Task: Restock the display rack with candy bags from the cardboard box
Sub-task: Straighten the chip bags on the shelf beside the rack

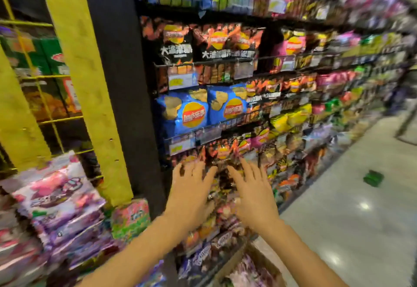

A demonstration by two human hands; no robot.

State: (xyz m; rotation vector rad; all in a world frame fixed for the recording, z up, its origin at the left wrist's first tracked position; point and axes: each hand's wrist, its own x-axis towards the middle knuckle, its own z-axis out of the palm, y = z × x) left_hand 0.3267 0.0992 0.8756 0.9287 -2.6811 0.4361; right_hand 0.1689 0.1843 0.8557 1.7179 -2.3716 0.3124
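Two hands: left hand and right hand were spread flat, holding nothing, over dark bags on rack. Two blue chip bags sat above, logo text blurred. One cardboard box below held candy bags

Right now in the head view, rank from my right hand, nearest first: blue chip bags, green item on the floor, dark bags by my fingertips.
1. Dark bags, directly ahead of the right hand.
2. Blue chip bags, higher up, to the left.
3. Green item, far right on the floor.
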